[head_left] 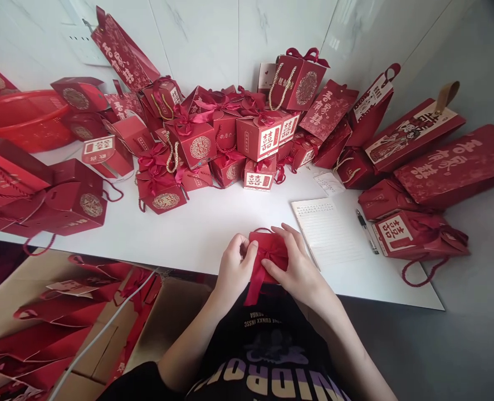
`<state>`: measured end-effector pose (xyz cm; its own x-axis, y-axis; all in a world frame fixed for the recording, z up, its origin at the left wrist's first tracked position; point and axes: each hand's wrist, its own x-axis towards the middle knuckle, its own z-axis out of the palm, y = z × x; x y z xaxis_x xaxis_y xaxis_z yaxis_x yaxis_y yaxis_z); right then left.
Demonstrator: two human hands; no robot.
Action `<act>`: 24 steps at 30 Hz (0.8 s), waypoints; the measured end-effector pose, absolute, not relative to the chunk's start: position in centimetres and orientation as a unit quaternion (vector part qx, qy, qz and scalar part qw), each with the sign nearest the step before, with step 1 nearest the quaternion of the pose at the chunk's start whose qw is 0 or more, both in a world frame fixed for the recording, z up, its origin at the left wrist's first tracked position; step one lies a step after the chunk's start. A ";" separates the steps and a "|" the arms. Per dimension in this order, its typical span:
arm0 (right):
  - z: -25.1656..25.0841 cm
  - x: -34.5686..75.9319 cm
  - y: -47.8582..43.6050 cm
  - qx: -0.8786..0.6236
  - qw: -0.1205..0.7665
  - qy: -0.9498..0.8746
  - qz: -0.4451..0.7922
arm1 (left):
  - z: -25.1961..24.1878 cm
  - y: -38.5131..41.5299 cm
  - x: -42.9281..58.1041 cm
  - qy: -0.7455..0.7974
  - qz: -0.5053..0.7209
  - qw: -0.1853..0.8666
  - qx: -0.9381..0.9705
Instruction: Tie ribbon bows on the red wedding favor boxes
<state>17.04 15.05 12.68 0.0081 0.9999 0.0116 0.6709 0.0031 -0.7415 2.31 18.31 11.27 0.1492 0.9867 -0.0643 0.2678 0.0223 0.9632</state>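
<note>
A small red gift box (258, 239) sits at the table's front edge, close to my body. A red ribbon (253, 287) is tied in a bow on its top, one tail hanging down over the front. My left hand (235, 266) is closed at the box's left side, its fingers curled and its thumb pressed against the ribbon. On the other side, my right hand (299, 264) grips the box, with fingers along the far right edge and the thumb on the bow's middle. The box's lower part is hidden by my hands.
Many red gift boxes (196, 146) are heaped along the wall. An open notebook (334, 239) and a pen (367, 231) lie to the right. A red plastic basket (29, 120) stands at left. Below the table, a cardboard carton (98, 345) holds red bags, crossed by a white cable (104, 328).
</note>
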 end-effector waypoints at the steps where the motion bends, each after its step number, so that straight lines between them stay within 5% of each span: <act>1: 12.8 17.1 14.8 -0.653 0.284 -0.645 0.278 | 11.3 18.3 2.3 0.533 0.375 0.476 0.590; 24: 12.5 20.2 14.6 -0.563 0.291 -0.661 0.402 | 11.6 19.0 -0.4 0.465 0.252 0.596 0.604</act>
<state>20.19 14.55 12.46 -0.1967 0.9781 -0.0677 0.5105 0.0432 -0.8588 -0.37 19.00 11.56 0.4402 0.8622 -0.2506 0.2614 0.1439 0.9545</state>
